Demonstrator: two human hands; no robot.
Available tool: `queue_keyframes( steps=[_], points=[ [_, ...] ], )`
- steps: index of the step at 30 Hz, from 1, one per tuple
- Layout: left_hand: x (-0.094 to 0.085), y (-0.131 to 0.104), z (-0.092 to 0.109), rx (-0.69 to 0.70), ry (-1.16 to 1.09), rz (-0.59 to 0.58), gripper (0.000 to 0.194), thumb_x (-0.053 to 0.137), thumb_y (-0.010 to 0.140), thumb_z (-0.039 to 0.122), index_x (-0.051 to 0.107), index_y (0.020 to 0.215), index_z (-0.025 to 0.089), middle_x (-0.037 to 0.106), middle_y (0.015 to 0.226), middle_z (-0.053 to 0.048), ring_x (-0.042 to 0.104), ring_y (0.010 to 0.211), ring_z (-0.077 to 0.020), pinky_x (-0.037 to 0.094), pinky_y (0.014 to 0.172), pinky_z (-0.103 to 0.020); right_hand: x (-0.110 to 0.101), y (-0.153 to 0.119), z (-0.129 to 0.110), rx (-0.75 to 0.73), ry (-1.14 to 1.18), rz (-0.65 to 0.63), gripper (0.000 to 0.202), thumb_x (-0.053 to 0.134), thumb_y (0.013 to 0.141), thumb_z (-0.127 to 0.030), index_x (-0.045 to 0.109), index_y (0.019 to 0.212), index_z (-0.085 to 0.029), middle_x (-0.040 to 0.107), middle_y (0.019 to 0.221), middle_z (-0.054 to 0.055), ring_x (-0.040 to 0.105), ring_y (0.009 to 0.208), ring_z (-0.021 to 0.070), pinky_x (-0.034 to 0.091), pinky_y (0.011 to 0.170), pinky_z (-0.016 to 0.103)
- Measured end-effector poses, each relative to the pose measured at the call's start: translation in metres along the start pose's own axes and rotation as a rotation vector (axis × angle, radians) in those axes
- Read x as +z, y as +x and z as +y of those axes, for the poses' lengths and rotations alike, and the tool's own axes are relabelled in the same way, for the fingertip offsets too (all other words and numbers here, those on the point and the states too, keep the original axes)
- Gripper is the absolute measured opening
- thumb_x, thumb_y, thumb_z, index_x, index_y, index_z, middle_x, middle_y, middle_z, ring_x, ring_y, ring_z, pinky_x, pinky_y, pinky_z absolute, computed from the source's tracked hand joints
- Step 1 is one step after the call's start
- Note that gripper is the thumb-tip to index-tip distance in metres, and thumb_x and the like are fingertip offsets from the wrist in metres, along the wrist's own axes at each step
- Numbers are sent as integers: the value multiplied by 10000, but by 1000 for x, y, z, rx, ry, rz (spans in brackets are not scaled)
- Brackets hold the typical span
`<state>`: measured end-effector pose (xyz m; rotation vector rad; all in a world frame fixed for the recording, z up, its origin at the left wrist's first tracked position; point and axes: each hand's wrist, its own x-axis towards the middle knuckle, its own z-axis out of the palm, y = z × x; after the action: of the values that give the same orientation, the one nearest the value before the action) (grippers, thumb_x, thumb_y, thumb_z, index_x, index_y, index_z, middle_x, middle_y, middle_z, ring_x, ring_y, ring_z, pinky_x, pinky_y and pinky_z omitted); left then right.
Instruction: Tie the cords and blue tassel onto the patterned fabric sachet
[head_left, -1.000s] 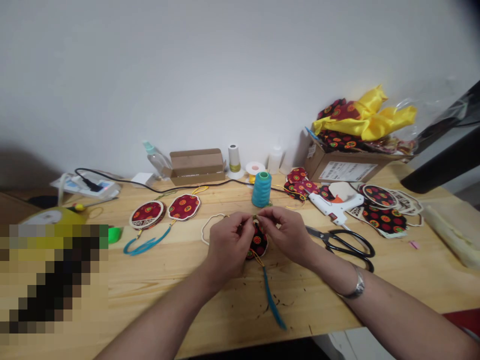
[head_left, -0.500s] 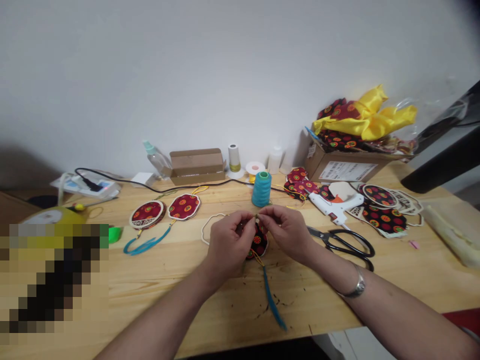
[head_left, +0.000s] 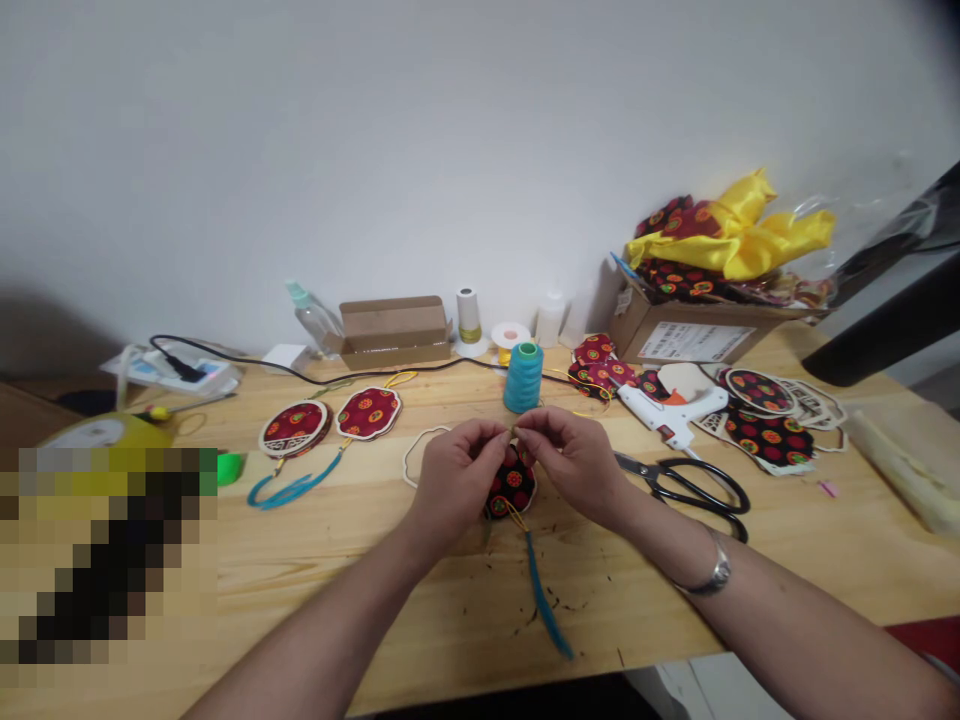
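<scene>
My left hand [head_left: 459,480] and my right hand [head_left: 574,462] meet at the upper edge of a dark, red-patterned fabric piece [head_left: 512,482]. Both are closed in a pinch, fingertips nearly touching, on something too small to make out. Yellow cord and a blue tassel [head_left: 546,605] extend from the piece toward the table's front edge. Part of a pale wavy frame [head_left: 411,458] shows left of my left hand. Just behind my hands stands a cone of blue thread [head_left: 523,378].
Black-handled scissors [head_left: 694,487] and a white glue gun [head_left: 673,415] lie to the right. Two finished-looking red ornaments [head_left: 369,413] rest at the left. A cardboard box [head_left: 694,335] heaped with fabric stands at the back right, and a black cable [head_left: 360,374] crosses behind.
My left hand has shifted slightly, showing a little more of the dark fabric piece's left side. Both hands keep their pinch.
</scene>
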<state>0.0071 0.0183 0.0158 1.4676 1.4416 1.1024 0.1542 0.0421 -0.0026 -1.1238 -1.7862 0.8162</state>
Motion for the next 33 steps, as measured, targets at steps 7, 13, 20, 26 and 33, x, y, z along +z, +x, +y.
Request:
queue_keyframes(
  steps=[7, 13, 20, 26, 33],
  points=[
    [0, 2, -1, -92, -122, -8, 181, 595, 741, 304, 662, 699, 141, 661, 627, -15, 584, 579, -122, 470, 564, -223, 2, 0, 2, 8, 36, 8, 58, 547, 786, -188, 603, 796, -179, 663, 724, 19, 606, 651, 127, 477, 604, 235],
    [0, 2, -1, -96, -136, -11, 175, 596, 740, 300, 662, 698, 143, 657, 626, -10, 569, 577, -112, 463, 567, -219, -2, 1, -2, -20, -13, -24, 100, 537, 794, -165, 636, 797, -180, 670, 711, 8, 606, 646, 121, 462, 609, 226],
    [0, 2, 0, -60, -86, 17, 177, 592, 740, 295, 675, 713, 142, 662, 623, -16, 579, 583, -127, 476, 571, -237, -4, 1, -2, -30, -52, -39, 141, 524, 813, -168, 664, 810, -188, 677, 697, 4, 605, 625, 121, 455, 606, 226],
    [0, 1, -1, -21, -29, 30, 168, 582, 753, 285, 680, 727, 150, 675, 650, -13, 591, 598, -124, 475, 583, -227, -3, 2, 0, -15, -28, -45, 142, 525, 811, -170, 663, 786, -194, 670, 669, 2, 613, 627, 130, 455, 593, 228],
    [0, -1, -1, 48, 67, 35, 157, 567, 769, 268, 685, 755, 166, 691, 689, -7, 606, 635, -126, 471, 605, -223, -3, 2, -1, -16, -55, -27, 118, 549, 791, -159, 662, 776, -191, 677, 687, -1, 605, 622, 124, 452, 597, 228]
  ],
)
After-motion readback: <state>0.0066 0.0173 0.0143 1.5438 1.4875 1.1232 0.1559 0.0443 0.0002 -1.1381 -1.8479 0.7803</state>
